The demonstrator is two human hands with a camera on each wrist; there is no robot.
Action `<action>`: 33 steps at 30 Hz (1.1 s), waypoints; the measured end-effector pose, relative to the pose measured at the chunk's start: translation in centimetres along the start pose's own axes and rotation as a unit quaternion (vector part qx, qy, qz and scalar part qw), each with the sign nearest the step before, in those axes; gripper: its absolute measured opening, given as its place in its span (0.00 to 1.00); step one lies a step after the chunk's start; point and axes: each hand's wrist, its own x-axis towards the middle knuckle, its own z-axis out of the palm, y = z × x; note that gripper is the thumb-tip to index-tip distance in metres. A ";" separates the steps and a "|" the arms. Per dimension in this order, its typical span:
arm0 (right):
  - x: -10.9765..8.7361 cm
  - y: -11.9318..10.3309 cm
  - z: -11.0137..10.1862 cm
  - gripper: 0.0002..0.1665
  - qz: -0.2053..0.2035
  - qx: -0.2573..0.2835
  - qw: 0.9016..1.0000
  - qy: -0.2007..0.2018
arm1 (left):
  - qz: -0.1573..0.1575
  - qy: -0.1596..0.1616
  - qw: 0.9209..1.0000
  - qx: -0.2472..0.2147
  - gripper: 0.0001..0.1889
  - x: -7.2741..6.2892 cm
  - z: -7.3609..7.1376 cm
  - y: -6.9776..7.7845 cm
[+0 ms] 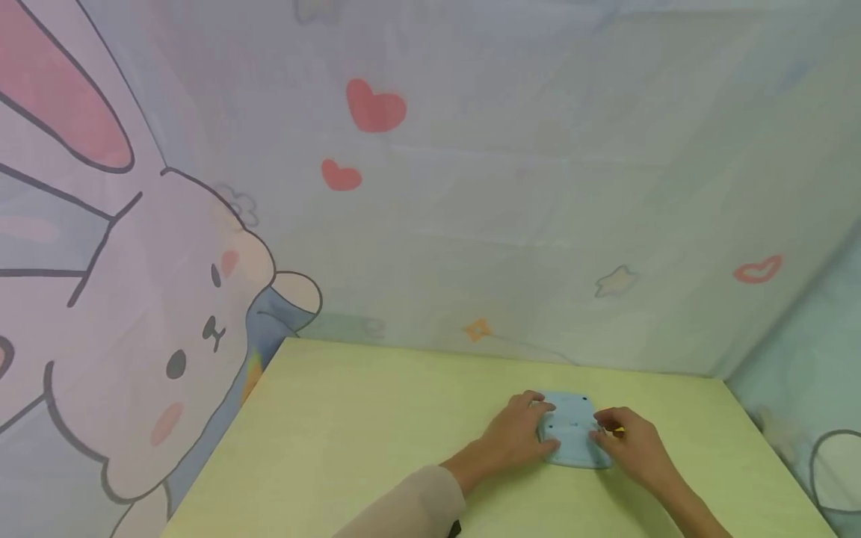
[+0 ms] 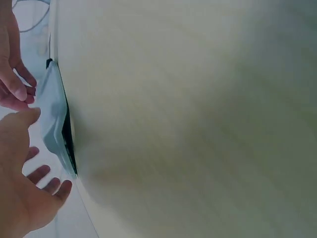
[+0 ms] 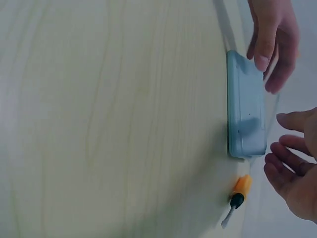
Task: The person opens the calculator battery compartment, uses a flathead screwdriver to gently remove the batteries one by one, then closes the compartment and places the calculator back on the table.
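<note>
A flat, light blue plastic case [image 1: 570, 441] with rounded corners and small dark holes lies on the table. In the left wrist view its dark underside edge shows. My left hand [image 1: 516, 432] rests at the case's left side, thumb and fingers spread over its surface. At the right side is my right hand [image 1: 632, 444], its thumb and index fingertips close together but apart, just by the edge. Nothing shows between them. A screwdriver [image 3: 241, 187] with an orange handle and black collar lies on the table beside the case, mostly hidden under the right hand in the head view.
The pale yellow wooden table [image 1: 377, 418] reaches back to a fabric backdrop [image 1: 511, 187] printed with hearts and a large rabbit. More printed fabric [image 1: 817, 388] hangs along the right side.
</note>
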 end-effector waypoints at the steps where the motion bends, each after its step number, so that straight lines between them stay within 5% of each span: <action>1: 0.1 0.0 0.0 0.17 -0.014 -0.003 1.000 -0.003 | 0.019 -0.003 1.000 0.011 0.30 0.1 0.0 -0.3; 5: 0.5 -0.1 0.2 0.16 -0.060 -0.030 0.998 -0.013 | 0.085 -0.023 0.996 0.031 0.31 0.8 0.3 -1.5; 8: 0.8 -0.2 0.3 0.16 -0.084 -0.042 0.995 -0.022 | 0.105 -0.043 0.993 0.028 0.34 1.2 0.6 -2.0; 21: 2.0 0.4 1.5 0.16 -0.173 -0.098 0.979 -0.050 | 0.113 -0.076 0.987 0.085 0.43 1.7 1.6 -2.8; 33: 2.6 0.7 1.4 0.12 -0.193 -0.117 0.971 -0.077 | 0.108 -0.095 0.987 0.077 0.38 1.6 2.3 -2.8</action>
